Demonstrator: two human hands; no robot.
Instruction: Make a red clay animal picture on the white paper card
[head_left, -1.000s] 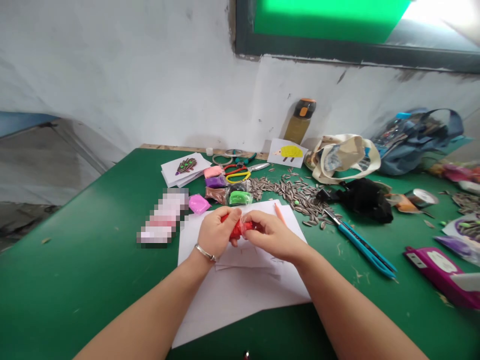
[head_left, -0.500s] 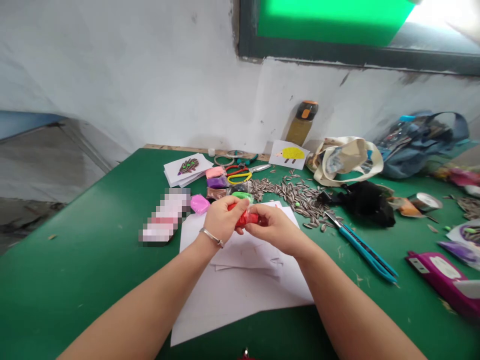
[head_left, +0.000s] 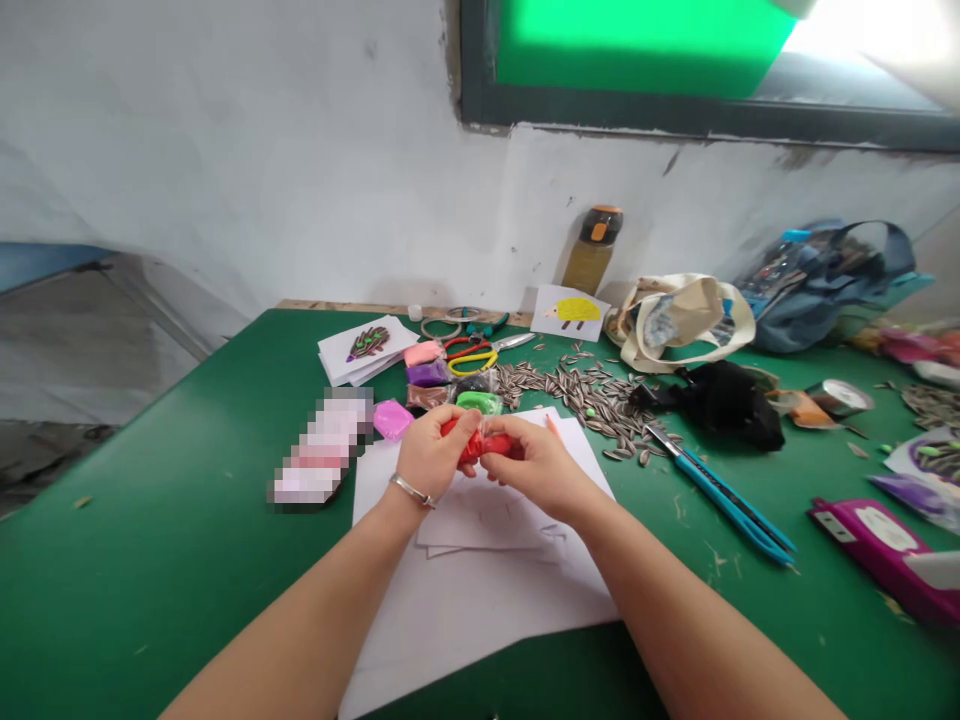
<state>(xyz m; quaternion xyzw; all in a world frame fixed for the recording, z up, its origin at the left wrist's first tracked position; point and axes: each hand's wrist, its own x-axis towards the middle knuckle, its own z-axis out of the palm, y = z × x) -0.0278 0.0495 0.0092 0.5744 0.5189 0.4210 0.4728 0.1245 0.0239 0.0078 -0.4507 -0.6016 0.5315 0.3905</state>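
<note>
Red packet [head_left: 471,449] held above white paper [head_left: 442,625], bridging the gap between both hands. Left hand [head_left: 429,452] closed on its left end, thumb along the top; right hand [head_left: 538,462] grips the right end. Middle exposed, ends partly hidden by fingers. Green packet [head_left: 480,403] lies just beyond.

A bright red packet is held between my two hands, lying roughly crosswise in front of me. My left hand [head_left: 429,455] grips one end, the thumb across its top; my right hand [head_left: 538,462] has the other, fingers hiding much of it. Between them the red packet [head_left: 471,448] looks creased, with a glint of clear wrapping. It is over the white paper [head_left: 465,610], toward the far edge.
</note>
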